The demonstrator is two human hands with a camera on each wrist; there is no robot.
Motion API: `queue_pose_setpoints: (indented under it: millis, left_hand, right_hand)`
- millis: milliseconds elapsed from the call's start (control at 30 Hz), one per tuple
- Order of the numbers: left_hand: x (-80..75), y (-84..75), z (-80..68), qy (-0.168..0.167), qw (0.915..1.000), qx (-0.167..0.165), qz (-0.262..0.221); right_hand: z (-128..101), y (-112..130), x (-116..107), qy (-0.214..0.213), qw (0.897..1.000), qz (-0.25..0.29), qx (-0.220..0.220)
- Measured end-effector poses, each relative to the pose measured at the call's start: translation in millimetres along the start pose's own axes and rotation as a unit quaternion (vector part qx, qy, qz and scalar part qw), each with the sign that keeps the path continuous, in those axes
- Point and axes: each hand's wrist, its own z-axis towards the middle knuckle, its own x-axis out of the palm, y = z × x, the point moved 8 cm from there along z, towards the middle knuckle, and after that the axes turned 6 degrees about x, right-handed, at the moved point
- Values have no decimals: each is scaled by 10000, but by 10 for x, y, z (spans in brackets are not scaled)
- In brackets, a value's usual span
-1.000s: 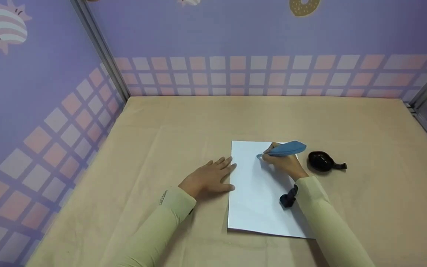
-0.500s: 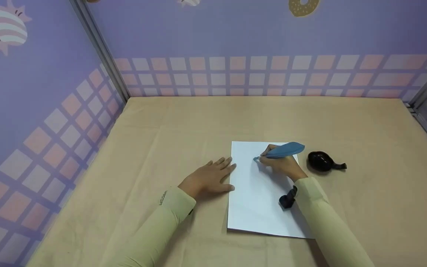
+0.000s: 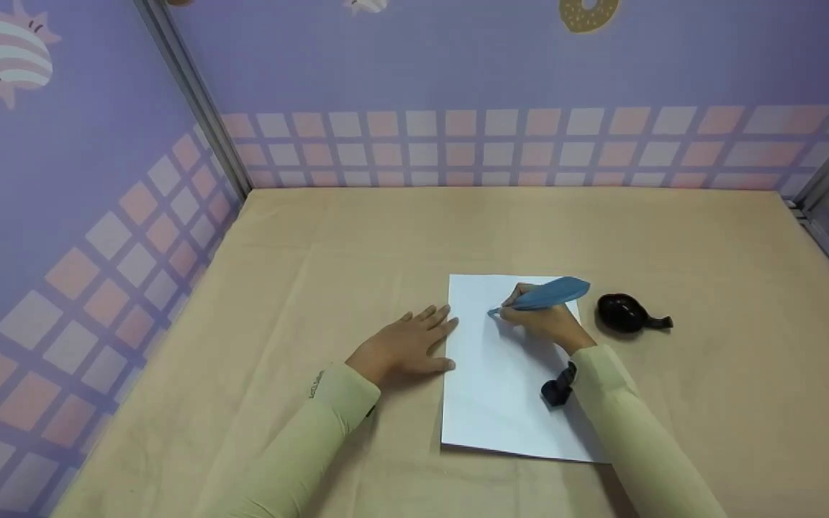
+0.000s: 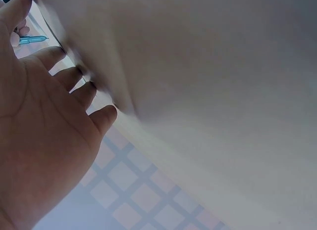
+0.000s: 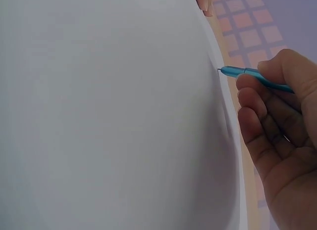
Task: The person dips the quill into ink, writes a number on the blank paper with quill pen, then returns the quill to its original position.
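White sheet of paper [image 3: 501,381] sits nearest me on the tan cloth-covered table [image 3: 314,288], and I'd say we're mid-stroke near its top. Left hand [image 3: 404,347] lies flat, fingers straight, at the sheet's left edge. Right hand [image 3: 544,320] pinches a blue feather-shaped pen [image 3: 547,293], tip on the paper. Next move probably needs light, steady pressure. A black glossy pen holder [image 3: 623,313] sits just right, purple checkered walls [image 3: 458,72] behind
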Motion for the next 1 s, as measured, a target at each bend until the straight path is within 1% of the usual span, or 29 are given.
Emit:
queue_pose_setpoints:
  millis: [133, 233, 333, 500, 633, 867, 1000]
  left_hand:
    - [0, 3, -2, 35, 10000, -27, 1]
    - [7, 5, 1, 65, 10000, -14, 0]
    - [16, 10, 7, 85, 10000, 8, -8]
    - [22, 10, 7, 92, 10000, -3, -30]
    - [22, 5, 3, 91, 9999, -25, -68]
    - [14, 8, 3, 92, 9999, -47, -56]
    - [11, 11, 1, 79, 10000, -39, -11]
  right_hand:
    - [-11, 29, 27, 62, 9999, -13, -79]
    - [-7, 45, 47, 140, 9996, 121, -192]
    - [-20, 70, 64, 193, 9993, 141, -283]
    - [-45, 92, 87, 207, 9991, -51, -354]
    - [-57, 103, 109, 250, 9991, -116, -320]
    - [-208, 357, 127, 507, 9981, -33, -362]
    - [-257, 421, 144, 623, 9973, -86, -387]
